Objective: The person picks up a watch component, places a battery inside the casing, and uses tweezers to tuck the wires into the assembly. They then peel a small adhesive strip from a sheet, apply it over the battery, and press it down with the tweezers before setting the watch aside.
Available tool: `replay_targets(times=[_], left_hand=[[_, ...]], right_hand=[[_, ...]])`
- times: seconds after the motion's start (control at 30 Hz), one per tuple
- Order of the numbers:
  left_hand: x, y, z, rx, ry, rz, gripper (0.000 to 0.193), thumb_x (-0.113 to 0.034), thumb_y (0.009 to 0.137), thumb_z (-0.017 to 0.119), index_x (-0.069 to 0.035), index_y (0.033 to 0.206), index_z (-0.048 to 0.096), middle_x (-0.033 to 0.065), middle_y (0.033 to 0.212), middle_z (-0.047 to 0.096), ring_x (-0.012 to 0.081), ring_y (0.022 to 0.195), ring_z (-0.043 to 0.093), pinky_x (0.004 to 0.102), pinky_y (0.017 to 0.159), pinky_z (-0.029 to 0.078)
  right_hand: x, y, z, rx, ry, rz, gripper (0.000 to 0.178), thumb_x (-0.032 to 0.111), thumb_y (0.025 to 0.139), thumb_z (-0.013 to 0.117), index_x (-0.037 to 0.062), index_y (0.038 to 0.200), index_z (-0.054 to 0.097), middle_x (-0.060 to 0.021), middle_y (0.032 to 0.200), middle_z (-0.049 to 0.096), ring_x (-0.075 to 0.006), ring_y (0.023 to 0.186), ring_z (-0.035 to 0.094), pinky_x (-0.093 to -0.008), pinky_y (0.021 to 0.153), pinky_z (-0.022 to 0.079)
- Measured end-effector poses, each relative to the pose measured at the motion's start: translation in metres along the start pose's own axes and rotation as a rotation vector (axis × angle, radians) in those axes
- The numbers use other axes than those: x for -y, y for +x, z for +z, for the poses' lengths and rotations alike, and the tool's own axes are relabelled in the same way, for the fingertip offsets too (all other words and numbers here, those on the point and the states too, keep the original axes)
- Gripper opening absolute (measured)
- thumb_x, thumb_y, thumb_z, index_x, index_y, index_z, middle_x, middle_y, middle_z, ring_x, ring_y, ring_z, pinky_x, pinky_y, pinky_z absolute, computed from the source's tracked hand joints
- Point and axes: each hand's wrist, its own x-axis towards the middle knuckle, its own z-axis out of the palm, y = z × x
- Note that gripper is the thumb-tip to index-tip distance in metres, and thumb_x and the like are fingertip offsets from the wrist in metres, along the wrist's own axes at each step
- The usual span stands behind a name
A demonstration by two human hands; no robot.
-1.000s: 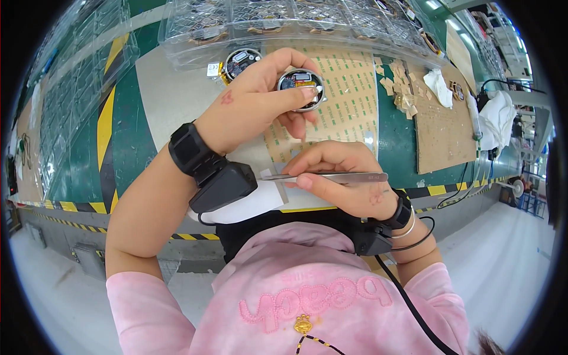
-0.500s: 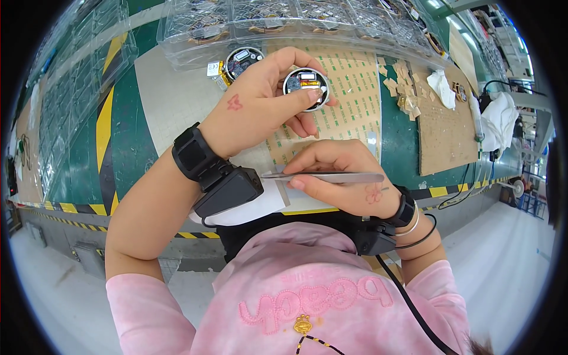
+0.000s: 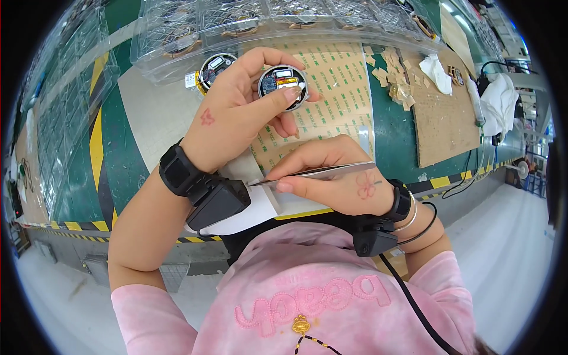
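Note:
My left hand point(image 3: 236, 106) grips a round electronic module point(image 3: 283, 83) with a pale rim and a small circuit board inside. The thumb presses on its inner face, while the fingers wrap behind. In my right hand point(image 3: 331, 183) a pair of metal tweezers point(image 3: 337, 171) is pinched, its tips pointing left toward a white sheet point(image 3: 248, 216). Whether the tips hold anything is too small to tell. A second round module point(image 3: 214, 65) lies beyond my left hand, beside a small yellow-and-silver battery point(image 3: 194, 81). Beneath both hands spreads a tan adhesive-backed sheet with green print point(image 3: 337, 97).
Clear plastic trays point(image 3: 248, 26) holding several round parts line the far side. Torn tan paper bits point(image 3: 396, 77) lie right, next to a brown board point(image 3: 444, 130) with a crumpled white tissue point(image 3: 436, 74). Striped tape point(image 3: 94, 142) marks the green table's edges.
The whole view has shifted slightly, so the scene sits further left. The tweezers are tilted a little more, tips lower. Both hands keep their holds on the module and tweezers.

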Motion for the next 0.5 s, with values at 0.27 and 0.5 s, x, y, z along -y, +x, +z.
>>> replay_targets(times=[0.27,0.5], left_hand=[[-0.001,-0.001,0.001,-0.036,-0.014,-0.02,0.03,-0.012,0.091,0.057,-0.005,0.119,0.048,0.0154,0.106,0.066,0.0058,0.064,0.058,0.0188,0.056,0.047],[-0.007,-0.005,0.003,-0.032,0.059,-0.079,0.028,-0.008,0.091,0.057,-0.005,0.118,0.05,0.0054,0.092,0.066,0.0055,0.06,0.058,0.0191,0.052,0.045]], right_hand=[[0.0,-0.01,-0.016,-0.036,0.174,-0.06,0.019,0.014,0.085,0.067,-0.0023,0.095,0.069,-0.0114,0.085,0.07,-0.0158,0.083,0.066,-0.0261,0.074,0.051],[0.01,-0.005,-0.047,-0.281,0.321,-0.229,0.028,0.023,0.09,0.061,-0.004,0.1,0.063,-0.0157,0.091,0.068,-0.0218,0.085,0.067,-0.0291,0.073,0.054]])
